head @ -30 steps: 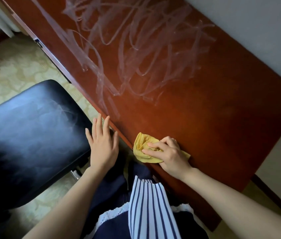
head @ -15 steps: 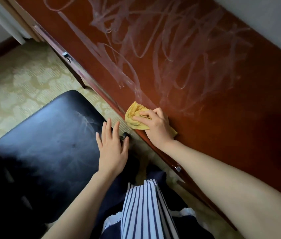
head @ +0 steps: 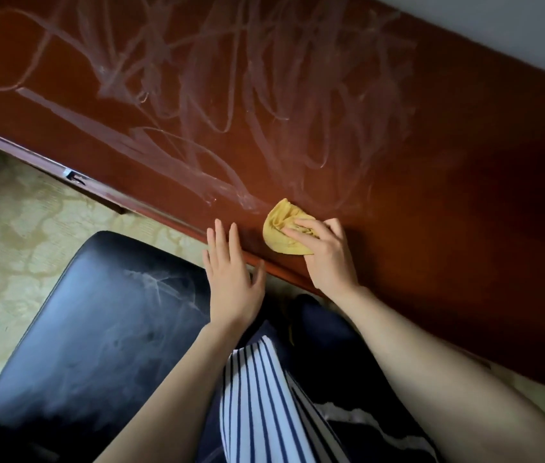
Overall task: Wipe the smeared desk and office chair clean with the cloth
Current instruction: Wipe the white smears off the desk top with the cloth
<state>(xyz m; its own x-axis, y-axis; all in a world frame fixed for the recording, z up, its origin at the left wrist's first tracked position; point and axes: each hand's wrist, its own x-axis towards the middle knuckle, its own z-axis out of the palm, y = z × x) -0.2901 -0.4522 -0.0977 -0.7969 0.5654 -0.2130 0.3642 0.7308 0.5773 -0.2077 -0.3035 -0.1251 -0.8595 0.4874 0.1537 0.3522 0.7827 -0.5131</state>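
Red-brown wooden surface (head: 464, 212): white smears (head: 217, 95) lie past the right hand (head: 327, 259) holding the crumpled yellow cloth (head: 282, 230); press, sweep wide.

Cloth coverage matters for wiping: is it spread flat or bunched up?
Bunched up: the cloth is crumpled into a creased wad, gripped by the right hand on the desk near its front edge.

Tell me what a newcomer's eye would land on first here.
The whitish scribbled smears covering much of the red-brown desk top. Next, the bright yellow cloth bunched under the right hand at the desk's near edge, just below the smears. Fainter white streaks also mark the black office chair seat, lower left, beside the open left hand.
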